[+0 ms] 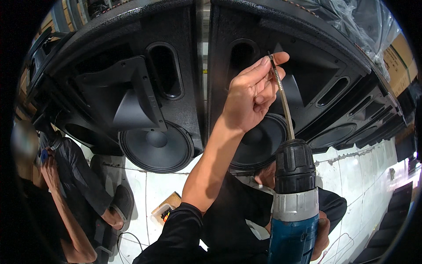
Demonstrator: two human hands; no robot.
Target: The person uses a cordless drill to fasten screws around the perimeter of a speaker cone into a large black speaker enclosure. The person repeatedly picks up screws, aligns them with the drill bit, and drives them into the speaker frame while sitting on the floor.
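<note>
My right hand wraps the body of a teal-and-black power drill, mostly hidden behind it. A long metal driver bit runs up and slightly left from the chuck. At the bit's tip, my left hand pinches a small dark screw between thumb and forefinger, the other fingers curled. Both hands are in front of a black speaker cabinet, its horn and woofer partly covered by my hand and arm. The screw looks apart from the cabinet face, though depth is hard to judge.
Another black speaker cabinet stands at left, with a woofer and a tilted horn. A co-worker sits at far left. A small tray of dark parts lies on white floor tiles. Cardboard and clear plastic are upper right.
</note>
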